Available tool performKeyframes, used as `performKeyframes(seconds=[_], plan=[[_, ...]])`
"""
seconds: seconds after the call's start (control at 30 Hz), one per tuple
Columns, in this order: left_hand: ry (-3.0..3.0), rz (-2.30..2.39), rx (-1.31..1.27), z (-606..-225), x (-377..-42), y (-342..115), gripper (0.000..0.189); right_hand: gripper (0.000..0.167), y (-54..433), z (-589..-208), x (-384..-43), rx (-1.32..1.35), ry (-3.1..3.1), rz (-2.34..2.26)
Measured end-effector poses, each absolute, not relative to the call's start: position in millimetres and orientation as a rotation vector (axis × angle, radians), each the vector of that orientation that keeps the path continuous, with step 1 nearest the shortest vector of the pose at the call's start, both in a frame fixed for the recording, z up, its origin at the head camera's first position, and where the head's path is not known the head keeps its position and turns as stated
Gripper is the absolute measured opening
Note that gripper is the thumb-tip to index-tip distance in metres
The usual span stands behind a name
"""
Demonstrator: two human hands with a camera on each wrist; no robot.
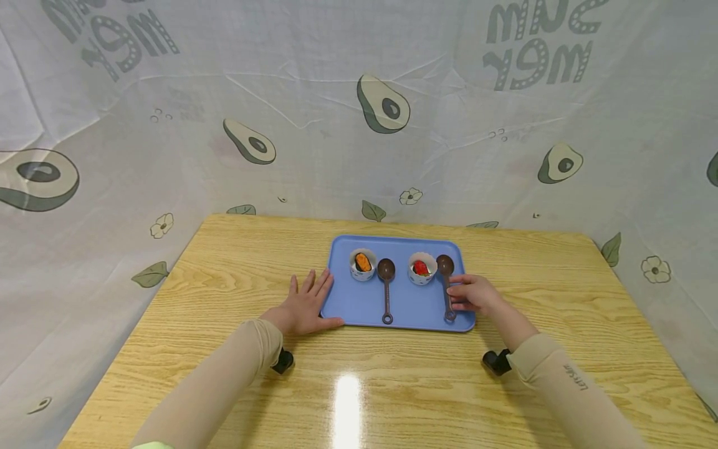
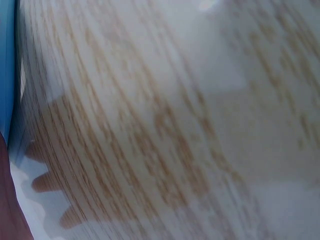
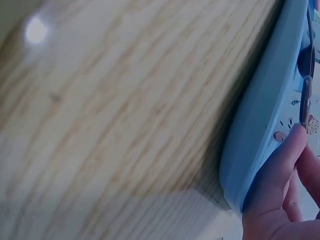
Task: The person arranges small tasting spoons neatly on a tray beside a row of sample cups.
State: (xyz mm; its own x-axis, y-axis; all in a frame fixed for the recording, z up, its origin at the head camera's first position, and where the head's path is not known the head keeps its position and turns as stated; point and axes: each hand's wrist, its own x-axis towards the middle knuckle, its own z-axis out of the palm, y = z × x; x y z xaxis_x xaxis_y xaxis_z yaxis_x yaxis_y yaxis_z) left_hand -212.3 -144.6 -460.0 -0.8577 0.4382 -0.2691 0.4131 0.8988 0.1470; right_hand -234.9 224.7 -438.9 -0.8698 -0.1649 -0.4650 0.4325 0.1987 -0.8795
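Note:
A blue tray (image 1: pixel 359 308) lies on the wooden table, bearing two small paper cups and two brown spoons. My right hand (image 1: pixel 473 294) grips the handle of the right spoon (image 1: pixel 445 265); in the right wrist view, the thumb meets that spoon's handle (image 3: pixel 305 102). With fingers spread, my left hand (image 1: pixel 303 308) touches the tray's left edge. The other spoon (image 1: pixel 386 271) lies between the cups. The left cup (image 1: pixel 362 276) holds an orange-topped sushi piece (image 1: pixel 363 262), and the right cup (image 1: pixel 421 280) holds a red-topped piece (image 1: pixel 421 268).
The wooden table (image 1: pixel 409 386) extends on every side of the tray. Behind it hangs a pale cloth (image 1: pixel 314 162) printed with avocados and leaves. Dark wrist cameras show below both hands.

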Motion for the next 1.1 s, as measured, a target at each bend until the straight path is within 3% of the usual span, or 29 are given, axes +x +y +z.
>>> performKeyframes(seconds=[1.1], plan=[[2.774, 0.138, 0.645, -460.7, -212.2, -145.9, 0.099, 0.039, 209.1, -447.5, -231.8, 0.366, 2.285, -1.469]])
